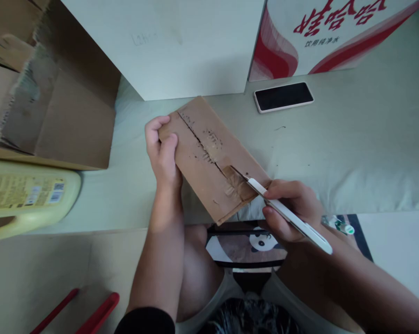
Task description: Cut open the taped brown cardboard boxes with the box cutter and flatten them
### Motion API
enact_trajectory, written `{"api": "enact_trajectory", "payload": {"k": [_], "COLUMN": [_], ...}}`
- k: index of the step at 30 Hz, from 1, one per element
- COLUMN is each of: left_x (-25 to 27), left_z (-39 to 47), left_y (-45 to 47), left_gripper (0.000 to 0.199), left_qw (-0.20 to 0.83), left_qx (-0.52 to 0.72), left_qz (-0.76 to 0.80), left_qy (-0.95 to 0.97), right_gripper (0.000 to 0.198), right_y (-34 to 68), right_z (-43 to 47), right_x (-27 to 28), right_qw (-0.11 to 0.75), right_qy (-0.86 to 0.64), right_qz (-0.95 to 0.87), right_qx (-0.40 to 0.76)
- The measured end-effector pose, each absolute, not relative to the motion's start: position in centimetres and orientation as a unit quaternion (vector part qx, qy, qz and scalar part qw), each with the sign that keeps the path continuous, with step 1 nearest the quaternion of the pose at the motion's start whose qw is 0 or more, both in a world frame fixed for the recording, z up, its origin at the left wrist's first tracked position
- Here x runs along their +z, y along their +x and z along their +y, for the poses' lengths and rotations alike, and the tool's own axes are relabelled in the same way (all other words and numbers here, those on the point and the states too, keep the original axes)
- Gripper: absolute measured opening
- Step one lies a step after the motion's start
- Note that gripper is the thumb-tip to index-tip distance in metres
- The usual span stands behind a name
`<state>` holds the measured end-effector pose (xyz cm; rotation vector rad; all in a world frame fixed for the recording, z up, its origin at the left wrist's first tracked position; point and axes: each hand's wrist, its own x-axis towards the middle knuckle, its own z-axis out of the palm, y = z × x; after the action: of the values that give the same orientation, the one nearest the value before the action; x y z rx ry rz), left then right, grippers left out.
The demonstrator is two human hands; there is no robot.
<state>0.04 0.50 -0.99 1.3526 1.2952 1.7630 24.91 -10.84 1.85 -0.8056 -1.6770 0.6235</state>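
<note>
A small brown cardboard box [202,144] is tilted at the near edge of the cloth-covered surface. Its long seam is partly split, with scuffed, torn patches along it and crumpled tape [235,183] at the near end. My left hand [165,148] grips the box's far left corner, thumb on top. In my right hand [296,208] is a white utility knife [289,213], fingers closed round its handle. The knife's dark blade tip rests at or just above the tape; I cannot tell whether it cuts in.
A phone [284,97] lies beyond the box, near a white carton [181,51] and a red-and-white carton [334,41]. On the left stand an open cardboard box [77,106] and a yellow jug [31,195]. Red handles [98,313] show at lower left.
</note>
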Motion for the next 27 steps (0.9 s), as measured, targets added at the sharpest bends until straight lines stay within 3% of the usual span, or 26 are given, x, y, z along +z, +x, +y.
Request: {"api": "enact_trajectory", "payload": {"k": [27], "left_x": [0.3], "left_z": [0.1], "left_y": [0.8], "left_gripper": [0.037], "left_qw": [0.315], "left_qx": [0.686], "left_qz": [0.475], "left_qy": [0.453], "right_gripper": [0.031], "right_y": [24.8], "right_z": [-11.0], "right_x": [2.0], "right_qw": [0.545], "right_qy": [-0.359], "right_qz": [-0.712], "right_qx": [0.260]}}
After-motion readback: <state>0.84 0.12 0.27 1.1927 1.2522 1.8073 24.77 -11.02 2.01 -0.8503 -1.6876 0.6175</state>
